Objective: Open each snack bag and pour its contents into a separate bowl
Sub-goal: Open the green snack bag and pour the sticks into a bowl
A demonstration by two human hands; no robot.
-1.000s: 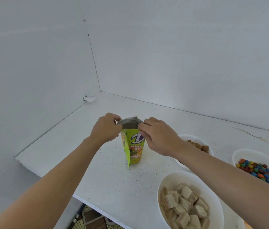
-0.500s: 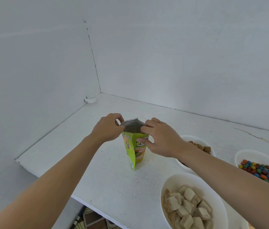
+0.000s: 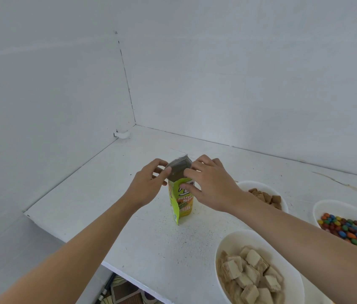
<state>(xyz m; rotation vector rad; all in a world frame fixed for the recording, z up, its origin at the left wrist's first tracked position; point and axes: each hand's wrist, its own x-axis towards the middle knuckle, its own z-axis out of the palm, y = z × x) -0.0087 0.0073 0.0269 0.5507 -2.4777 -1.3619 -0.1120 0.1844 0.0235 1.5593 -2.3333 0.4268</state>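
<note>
Near the middle of the white table (image 3: 85, 194), just left of the bowls, the green-and-yellow snack bag (image 3: 182, 205) stands upright on its base. Its top is already open and shows a silvery foil lining. The left hand (image 3: 149, 185) pinches the left edge of the mouth, with the thumb on the near side and the fingers curled behind. The right hand (image 3: 211, 185) pinches the right edge, one fingertip on the rim and the thumb pressed on the printed front. Between them the mouth is spread wide.

The pouch looks like thin foil laminate: light, soft, crinkly and a little slick. I judge it will buckle if squeezed at the waist, and a grip on the rim alone would let the body swing. How full it is cannot be told, and the pieces inside are probably brittle. For pouring, one hand round the lower body or under the base seems the surest hold, while the other shapes the mouth into a spout.

To the right are a bowl of brown pieces (image 3: 261, 185), a bowl of pale wafer cubes (image 3: 223, 242) and a bowl of coloured candies (image 3: 331, 207). All three already hold something, so I cannot tell which bowl this bag is meant for.
</note>
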